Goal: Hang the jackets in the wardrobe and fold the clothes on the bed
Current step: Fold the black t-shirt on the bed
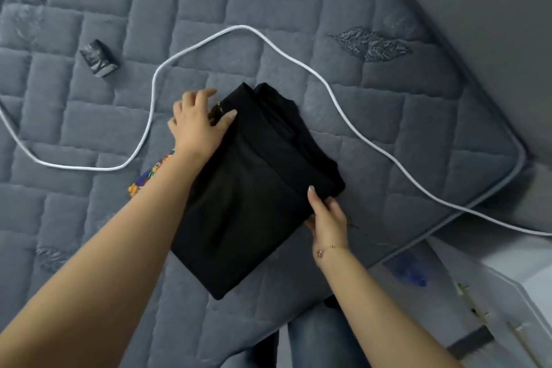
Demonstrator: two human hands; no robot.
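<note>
A black garment, folded into a thick rectangle, lies on the grey quilted mattress near its front edge. My left hand grips the garment's far left corner, thumb on top and fingers curled over the edge. My right hand holds the near right edge, thumb lying on the cloth and fingers tucked under it. A small piece of colourful printed cloth peeks out beside my left forearm.
A long white cable loops across the mattress behind the garment and runs off to the right. A small dark wrapped packet lies at the left. White furniture stands past the bed's right corner.
</note>
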